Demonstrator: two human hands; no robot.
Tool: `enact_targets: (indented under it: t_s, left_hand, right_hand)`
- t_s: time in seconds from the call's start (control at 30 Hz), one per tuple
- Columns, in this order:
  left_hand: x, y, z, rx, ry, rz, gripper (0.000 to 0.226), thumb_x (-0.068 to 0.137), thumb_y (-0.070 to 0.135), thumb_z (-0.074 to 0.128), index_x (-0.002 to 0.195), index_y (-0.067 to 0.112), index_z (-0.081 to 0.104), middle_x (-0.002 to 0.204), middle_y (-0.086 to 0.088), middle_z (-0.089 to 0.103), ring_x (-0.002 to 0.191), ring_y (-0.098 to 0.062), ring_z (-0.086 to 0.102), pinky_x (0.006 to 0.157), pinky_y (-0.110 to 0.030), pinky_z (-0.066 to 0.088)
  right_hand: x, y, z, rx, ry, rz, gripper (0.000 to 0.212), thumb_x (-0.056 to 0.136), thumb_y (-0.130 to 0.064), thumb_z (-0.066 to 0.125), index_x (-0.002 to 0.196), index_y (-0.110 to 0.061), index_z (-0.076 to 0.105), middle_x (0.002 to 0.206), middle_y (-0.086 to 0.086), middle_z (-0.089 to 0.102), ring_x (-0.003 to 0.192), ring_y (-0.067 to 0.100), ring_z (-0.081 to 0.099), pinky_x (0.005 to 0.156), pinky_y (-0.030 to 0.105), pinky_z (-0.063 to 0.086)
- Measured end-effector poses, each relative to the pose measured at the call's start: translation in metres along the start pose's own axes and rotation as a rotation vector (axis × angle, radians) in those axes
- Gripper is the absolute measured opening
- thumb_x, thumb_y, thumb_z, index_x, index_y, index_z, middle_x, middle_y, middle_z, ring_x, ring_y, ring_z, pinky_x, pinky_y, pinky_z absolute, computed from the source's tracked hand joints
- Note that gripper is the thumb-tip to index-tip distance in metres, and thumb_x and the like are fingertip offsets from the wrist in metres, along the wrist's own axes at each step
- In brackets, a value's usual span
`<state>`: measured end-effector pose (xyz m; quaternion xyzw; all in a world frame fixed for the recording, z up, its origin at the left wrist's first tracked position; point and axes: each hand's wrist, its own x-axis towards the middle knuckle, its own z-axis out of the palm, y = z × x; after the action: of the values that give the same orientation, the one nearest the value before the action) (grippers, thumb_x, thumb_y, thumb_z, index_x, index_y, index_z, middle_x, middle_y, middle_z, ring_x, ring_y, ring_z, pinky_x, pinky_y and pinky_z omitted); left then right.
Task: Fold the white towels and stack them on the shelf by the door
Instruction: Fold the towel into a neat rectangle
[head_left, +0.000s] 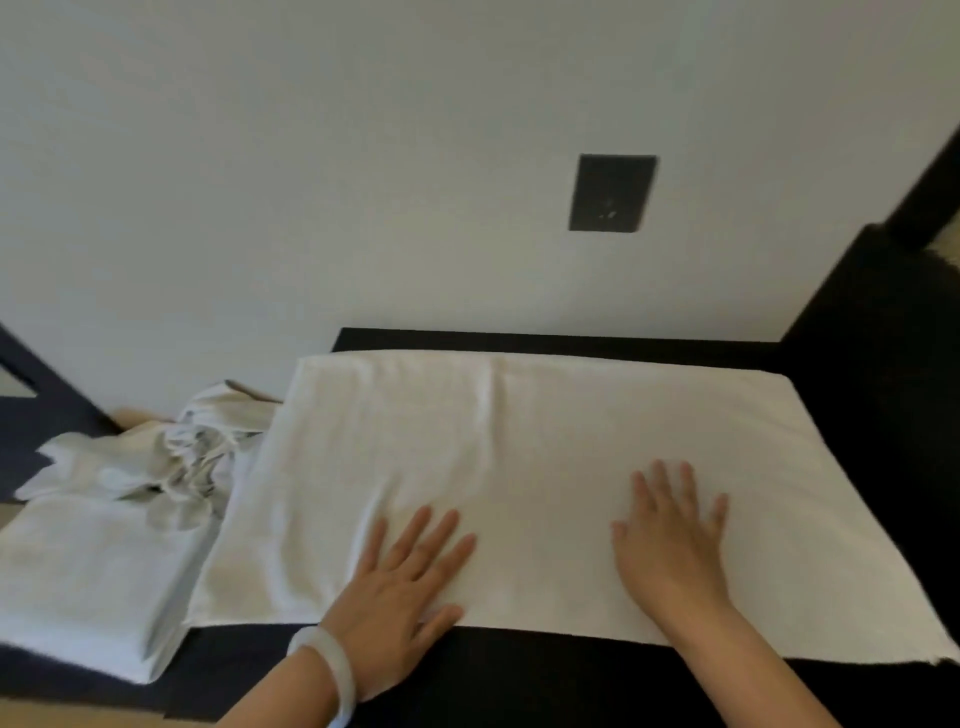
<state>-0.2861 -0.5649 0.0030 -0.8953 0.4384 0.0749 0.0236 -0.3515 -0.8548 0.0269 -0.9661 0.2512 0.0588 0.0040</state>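
No text, label, brand or number can be read. The dark rectangular wall plate on the white wall bears a few small pale marks, too blurred to make out.

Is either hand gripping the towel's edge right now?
No, the left hand and the right hand both press flat, fingers straight, on the spread towel.
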Motion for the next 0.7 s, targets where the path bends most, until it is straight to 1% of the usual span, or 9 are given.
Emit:
enact_targets:
  t_s: [0.07,0.13,0.2,0.27,0.33,0.4,0.5,0.63,0.7]
  left_hand:
    - [-0.010,0.000,-0.006,-0.165,-0.038,0.053,0.058,0.102,0.058,0.025,0.156,0.036,0.016,0.163,0.014,0.008,0.151,-0.015,0.008,0.116,-0.040,0.003]
    - [-0.016,-0.006,-0.009,-0.380,0.028,0.015,0.053,0.102,0.052,0.028,0.153,0.039,0.024,0.160,0.021,0.004,0.150,-0.002,0.000,0.119,-0.026,-0.007]
    - [-0.028,-0.022,-0.003,-0.462,0.181,-0.193,0.049,0.097,0.046,0.033,0.142,0.032,0.047,0.155,0.014,0.029,0.145,-0.009,0.026,0.120,-0.025,0.006]
    - [-0.043,-0.052,0.002,-0.450,0.352,-0.545,0.053,0.092,0.045,0.035,0.136,0.021,0.054,0.147,0.000,0.045,0.135,-0.024,0.045,0.115,-0.035,0.025]
    - [-0.055,-0.079,0.001,-0.472,0.278,-0.890,0.057,0.096,0.045,0.043,0.145,0.016,0.041,0.150,-0.007,0.039,0.137,-0.029,0.038,0.114,-0.040,0.027]
    - [-0.062,-0.098,-0.002,-0.572,0.180,-1.062,0.060,0.096,0.043,0.052,0.146,0.014,0.037,0.146,-0.010,0.040,0.133,-0.030,0.039,0.111,-0.040,0.031]
    - [-0.065,-0.123,-0.001,-0.908,0.191,-1.138,0.059,0.087,0.047,0.066,0.130,0.009,0.052,0.124,-0.011,0.059,0.108,-0.028,0.057,0.091,-0.038,0.046]
    - [-0.066,-0.147,0.010,-1.190,0.102,-1.177,0.075,0.072,0.063,0.075,0.121,0.009,0.056,0.115,-0.010,0.065,0.097,-0.028,0.064,0.085,-0.038,0.050]
    - [-0.066,-0.149,0.011,-1.256,0.203,-1.148,0.057,0.077,0.054,0.076,0.108,0.010,0.057,0.101,-0.009,0.067,0.088,-0.027,0.066,0.082,-0.040,0.053]
  right_hand:
    - [0.000,-0.055,0.004,0.120,0.166,-0.203,0.061,0.093,-0.039,0.029,0.146,-0.014,0.047,0.156,0.010,0.038,0.147,0.029,0.031,0.116,0.050,0.007]
    - [-0.006,-0.102,0.018,0.170,0.114,-0.370,0.059,0.091,-0.041,0.034,0.139,-0.016,0.056,0.148,0.010,0.050,0.140,0.027,0.042,0.112,0.049,0.016]
    - [-0.013,-0.122,0.037,0.141,0.021,-0.400,0.059,0.093,-0.044,0.034,0.142,-0.017,0.054,0.149,0.009,0.049,0.140,0.026,0.041,0.112,0.052,0.018]
    - [-0.014,-0.120,0.047,0.091,0.055,-0.413,0.060,0.095,-0.045,0.033,0.146,-0.019,0.048,0.152,0.008,0.044,0.142,0.025,0.039,0.112,0.053,0.017]
    - [-0.012,-0.115,0.050,0.058,0.098,-0.425,0.061,0.096,-0.048,0.031,0.149,-0.020,0.044,0.154,0.007,0.041,0.145,0.023,0.033,0.115,0.050,0.014]
    - [-0.010,-0.114,0.049,0.061,0.078,-0.409,0.062,0.096,-0.049,0.030,0.151,-0.021,0.040,0.156,0.005,0.038,0.146,0.020,0.026,0.118,0.047,0.008]
    - [-0.011,-0.115,0.051,0.065,0.061,-0.398,0.063,0.097,-0.050,0.027,0.153,-0.023,0.035,0.159,0.003,0.033,0.147,0.017,0.018,0.119,0.044,0.004]
    - [-0.012,-0.112,0.050,0.066,0.054,-0.390,0.065,0.098,-0.055,0.014,0.158,-0.030,0.017,0.165,-0.003,0.013,0.151,0.012,0.005,0.121,0.043,-0.002]
    - [-0.013,-0.113,0.049,0.080,0.050,-0.398,0.067,0.095,-0.058,0.005,0.158,-0.033,0.006,0.165,-0.007,0.000,0.150,0.009,-0.006,0.121,0.043,-0.008]
